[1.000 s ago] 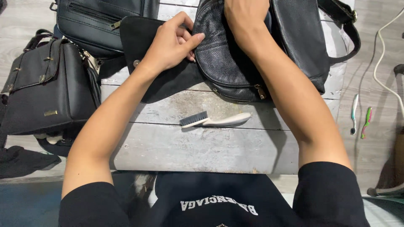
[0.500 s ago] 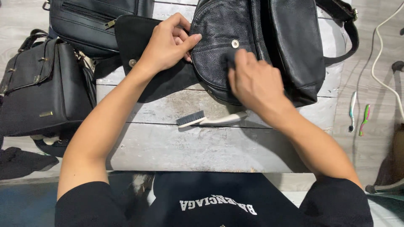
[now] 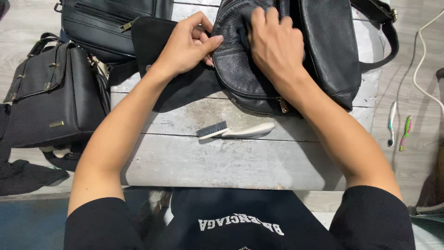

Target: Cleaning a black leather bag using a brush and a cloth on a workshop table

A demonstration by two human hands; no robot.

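On the worn grey tabletop [image 3: 240, 162], far edge, the left hand [image 3: 187, 46] pinches the black leather bag [image 3: 240, 74] (its rim); the right hand [image 3: 275, 46] presses a dark cloth [image 3: 244, 34] onto it.

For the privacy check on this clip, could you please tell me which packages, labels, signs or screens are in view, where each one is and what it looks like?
Packages, signs, screens: none in view.
Print on the person's black shirt: bottom centre of the picture, a short row of white block letters, seen upside down.
Small metal plate on the black handbag: left of the table, a thin pale-gold bar; too small to tell if marked.
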